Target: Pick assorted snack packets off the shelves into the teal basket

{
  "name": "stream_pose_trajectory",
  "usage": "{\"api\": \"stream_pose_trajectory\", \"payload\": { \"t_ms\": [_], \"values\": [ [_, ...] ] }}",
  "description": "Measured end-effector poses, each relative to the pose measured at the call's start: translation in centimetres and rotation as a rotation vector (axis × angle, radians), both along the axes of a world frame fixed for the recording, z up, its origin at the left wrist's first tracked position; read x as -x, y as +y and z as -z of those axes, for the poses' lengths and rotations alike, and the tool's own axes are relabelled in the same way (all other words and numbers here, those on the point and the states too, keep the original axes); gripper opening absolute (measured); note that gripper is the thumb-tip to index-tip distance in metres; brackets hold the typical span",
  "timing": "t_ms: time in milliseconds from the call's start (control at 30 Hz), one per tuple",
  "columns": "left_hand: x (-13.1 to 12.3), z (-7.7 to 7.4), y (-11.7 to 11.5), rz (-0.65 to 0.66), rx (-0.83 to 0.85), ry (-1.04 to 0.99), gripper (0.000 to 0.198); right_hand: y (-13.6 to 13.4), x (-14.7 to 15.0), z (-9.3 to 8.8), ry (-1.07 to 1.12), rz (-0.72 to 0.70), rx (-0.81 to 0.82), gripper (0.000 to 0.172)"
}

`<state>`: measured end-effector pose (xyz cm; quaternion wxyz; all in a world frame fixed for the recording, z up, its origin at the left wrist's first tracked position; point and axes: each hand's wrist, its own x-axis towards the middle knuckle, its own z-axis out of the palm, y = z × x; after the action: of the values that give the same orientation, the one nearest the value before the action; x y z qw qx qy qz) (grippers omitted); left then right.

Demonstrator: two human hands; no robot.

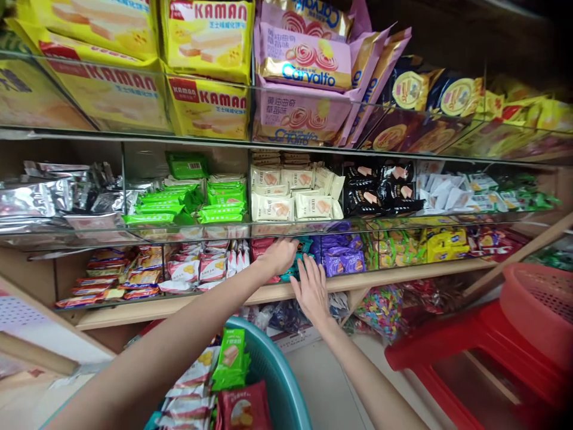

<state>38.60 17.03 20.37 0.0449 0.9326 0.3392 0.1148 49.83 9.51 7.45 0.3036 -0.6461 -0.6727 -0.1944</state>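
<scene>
1. While both arms reached forward to the lowest shelf (179, 307), the teal packets (305, 245) lay there between the two hands, just beside the purple packets (344, 258).
2. The left hand (278, 257) was bent over the left side of these teal packets; its fingers were partly hidden, so I cannot tell whether its grip was closed on something.
3. The right hand (312, 291) had its grip open, with fingers extended toward the front of the same packets.
4. Below the arms stood a teal basket (289, 373), which contained green packets (233, 356), white packets (192, 375) and a dark red packet (244, 409).
</scene>
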Motion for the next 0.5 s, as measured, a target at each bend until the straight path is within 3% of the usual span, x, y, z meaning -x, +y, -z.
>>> {"api": "stream_pose_trajectory", "payload": {
  "t_ms": [200,500],
  "values": [
    [-3.4,1.3,3.0,-0.021,0.017,0.005,0.035,0.3,-0.1,0.2,0.014,0.002,-0.005,0.052],
    [-4.3,1.7,4.0,-0.081,0.1,0.041,0.034,0.3,0.1,0.3,0.016,0.013,0.014,0.051]
  ]
}}
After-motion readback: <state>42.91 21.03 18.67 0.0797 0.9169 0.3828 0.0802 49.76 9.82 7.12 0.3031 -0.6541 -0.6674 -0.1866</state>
